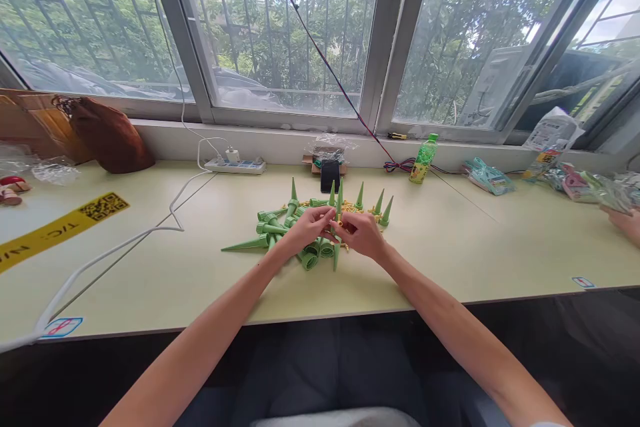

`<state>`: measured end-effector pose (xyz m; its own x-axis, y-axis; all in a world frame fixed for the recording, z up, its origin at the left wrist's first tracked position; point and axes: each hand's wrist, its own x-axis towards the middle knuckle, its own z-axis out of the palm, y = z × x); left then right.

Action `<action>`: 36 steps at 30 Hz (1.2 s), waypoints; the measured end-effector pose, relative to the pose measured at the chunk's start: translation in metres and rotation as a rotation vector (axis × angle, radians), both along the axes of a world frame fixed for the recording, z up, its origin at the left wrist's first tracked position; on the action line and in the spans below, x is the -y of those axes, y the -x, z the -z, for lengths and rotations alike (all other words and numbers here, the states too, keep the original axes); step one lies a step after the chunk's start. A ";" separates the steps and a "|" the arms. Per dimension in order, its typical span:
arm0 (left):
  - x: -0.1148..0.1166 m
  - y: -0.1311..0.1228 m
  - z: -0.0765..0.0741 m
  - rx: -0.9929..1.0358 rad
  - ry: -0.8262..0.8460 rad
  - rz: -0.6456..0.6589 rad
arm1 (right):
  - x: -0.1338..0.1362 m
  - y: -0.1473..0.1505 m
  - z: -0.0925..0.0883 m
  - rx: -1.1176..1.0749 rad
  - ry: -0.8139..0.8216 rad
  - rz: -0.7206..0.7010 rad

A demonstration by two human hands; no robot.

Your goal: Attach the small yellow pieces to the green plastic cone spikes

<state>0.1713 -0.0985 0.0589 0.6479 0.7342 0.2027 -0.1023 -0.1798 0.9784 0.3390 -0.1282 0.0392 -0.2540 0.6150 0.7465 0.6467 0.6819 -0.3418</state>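
My left hand (314,225) and my right hand (361,232) meet over a pile of green plastic parts, their fingers pinched together. A small yellow plastic piece (339,221) shows at the fingertips of my right hand. Between the hands, my left fingers close on a green spike (336,259) whose point shows below them; its upper part is hidden. Hollow green spikes (245,244) with wide round ends lie heaped around my left hand. Several green cones (379,203) stand points up behind and right of my hands, among scattered small yellow pieces (373,212).
A black phone (330,176) leans at the back before a small box. Right of it stands a green bottle (423,159). A power strip (236,165) with a white cable sits left. Plastic packages (487,177) and another person's hand (623,220) are at far right.
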 end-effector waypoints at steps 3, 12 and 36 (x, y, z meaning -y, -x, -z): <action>-0.001 0.000 0.001 0.004 -0.004 -0.006 | 0.000 -0.001 0.000 -0.002 0.023 0.004; 0.002 -0.001 -0.002 0.005 -0.024 -0.013 | -0.001 -0.001 0.001 -0.020 0.025 -0.007; -0.001 -0.004 -0.001 0.006 -0.246 -0.274 | -0.003 -0.004 -0.005 -0.228 0.160 0.049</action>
